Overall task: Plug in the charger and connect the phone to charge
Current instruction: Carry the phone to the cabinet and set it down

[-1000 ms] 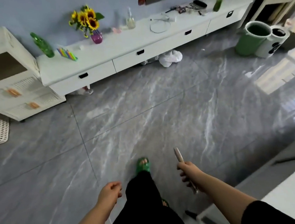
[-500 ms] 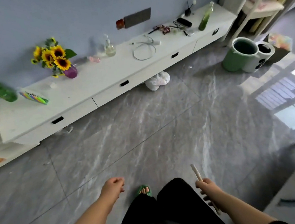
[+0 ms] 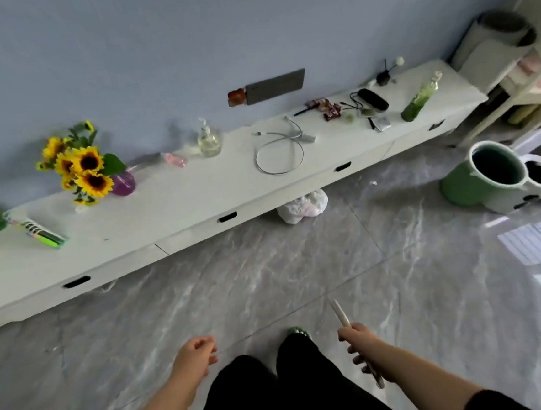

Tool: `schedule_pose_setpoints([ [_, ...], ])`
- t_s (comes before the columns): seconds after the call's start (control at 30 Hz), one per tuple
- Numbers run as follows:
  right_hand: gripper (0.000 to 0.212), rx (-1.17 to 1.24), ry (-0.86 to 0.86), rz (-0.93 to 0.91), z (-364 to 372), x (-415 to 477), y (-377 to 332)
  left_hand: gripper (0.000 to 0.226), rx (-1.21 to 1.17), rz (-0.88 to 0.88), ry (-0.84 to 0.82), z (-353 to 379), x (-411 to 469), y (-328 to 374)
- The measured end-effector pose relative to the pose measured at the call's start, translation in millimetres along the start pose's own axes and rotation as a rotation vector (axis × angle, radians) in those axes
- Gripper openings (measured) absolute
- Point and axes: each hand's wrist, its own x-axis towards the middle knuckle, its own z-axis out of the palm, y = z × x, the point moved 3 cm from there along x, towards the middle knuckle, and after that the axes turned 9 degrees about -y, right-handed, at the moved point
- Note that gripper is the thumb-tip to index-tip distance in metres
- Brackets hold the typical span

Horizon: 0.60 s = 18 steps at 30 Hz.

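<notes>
Pale phone (image 3: 341,313) clasped in right hand (image 3: 361,344); left hand (image 3: 195,355) loosely curled, holding nothing.

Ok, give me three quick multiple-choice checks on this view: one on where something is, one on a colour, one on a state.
1. Where does the white charging cable lie?
A. on the floor
B. on top of the long white cabinet
C. in the green bucket

2. What colour is the vase holding the sunflowers?
A. purple
B. red
C. white

3. What is the state of the hands?
A. both empty
B. left hand holds the phone
C. right hand grips the phone, left hand is empty

Answers: 1 B, the cable is coiled on the cabinet top; 2 A, the vase beside the flowers is purple; 3 C, the phone sticks out of the right fist, the left hand holds nothing.
</notes>
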Motion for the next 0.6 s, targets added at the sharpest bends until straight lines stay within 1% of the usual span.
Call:
schedule_pose_setpoints([
  [0.1, 0.013, -0.054, -0.028, -0.052, -26, 30, -78, 0.016, -0.046, -0.043, 0.0, 0, 15, 37],
  [0.2, 0.019, -0.079, -0.055, -0.087, -42, 57, -149, 0.018, -0.07, -0.054, 0.004, -6, 35, 72],
  [0.3, 0.023, -0.097, -0.058, -0.1, -54, 83, -210, 0.013, -0.1, -0.074, -0.004, -12, 64, 111],
  [0.37, 0.027, -0.109, -0.054, -0.095, -61, 96, -242, 0.013, -0.083, -0.057, -0.007, -16, 86, 145],
  [0.43, 0.03, -0.105, -0.038, -0.075, -71, 108, -270, 0.018, -0.048, -0.028, -0.032, -18, 111, 181],
  [0.6, 0.031, -0.08, -0.01, 0.02, -101, 120, -313, 0.015, 0.072, 0.033, -0.108, -11, 151, 271],
])
